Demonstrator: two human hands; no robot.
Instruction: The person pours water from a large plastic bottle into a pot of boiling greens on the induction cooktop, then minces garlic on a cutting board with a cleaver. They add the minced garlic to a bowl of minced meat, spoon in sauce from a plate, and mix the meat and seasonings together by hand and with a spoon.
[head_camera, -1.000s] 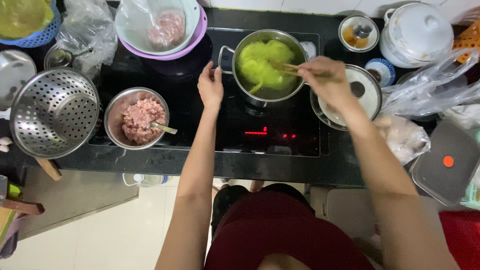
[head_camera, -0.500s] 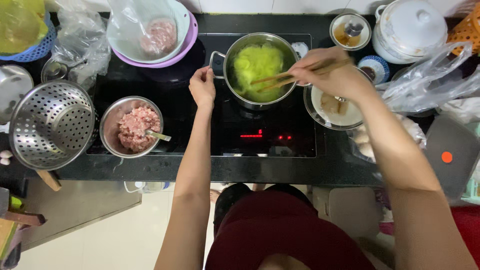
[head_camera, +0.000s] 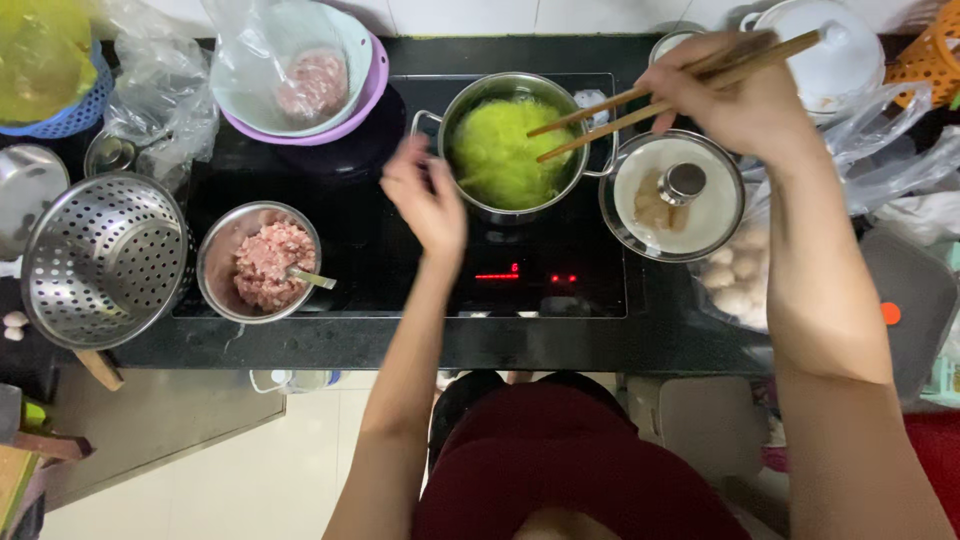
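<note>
Two chopsticks (head_camera: 670, 95), held by the right hand (head_camera: 745, 100), stirred the green food in the pot (head_camera: 510, 150) at upper centre, while the left hand (head_camera: 425, 200) hovered open beside its handle, apparently ready to steady it.

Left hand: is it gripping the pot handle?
No. The left hand hovers open over the cooktop, just short of the pot, its fingers apart from the near handle.

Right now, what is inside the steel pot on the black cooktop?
The steel pot holds shredded yellow-green vegetable, with wooden chopsticks from the right hand reaching in. Whatever lies beneath the greens is covered.
</note>
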